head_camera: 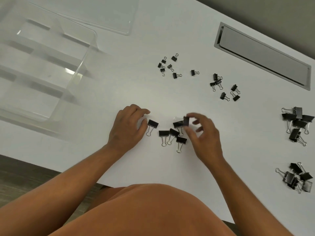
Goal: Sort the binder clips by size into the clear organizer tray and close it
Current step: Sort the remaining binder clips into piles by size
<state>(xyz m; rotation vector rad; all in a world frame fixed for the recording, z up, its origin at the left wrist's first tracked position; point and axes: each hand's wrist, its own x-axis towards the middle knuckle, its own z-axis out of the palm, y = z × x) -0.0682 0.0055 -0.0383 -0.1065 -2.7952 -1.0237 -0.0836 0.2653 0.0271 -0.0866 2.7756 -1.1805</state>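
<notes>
A clip (186, 121) is pinched in the right hand (202, 133), just above a loose group of clips (172, 132) on the white tabletop (119, 86). The left hand (129, 126) is rested beside another clip (152, 124), its grip spread. Smaller clips (168, 66) and larger clips (297, 121) are lain apart in groups. The clear tray (42, 68) is seen open at far left.

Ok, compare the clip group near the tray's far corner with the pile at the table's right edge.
The far group of clips holds the smallest binder clips, while the right-edge pile holds far larger ones. The far group lies scattered, mostly apart; the pile is heaped and overlapping. Both are black with silver wire handles, and neither is in the organizer tray yet.
</notes>
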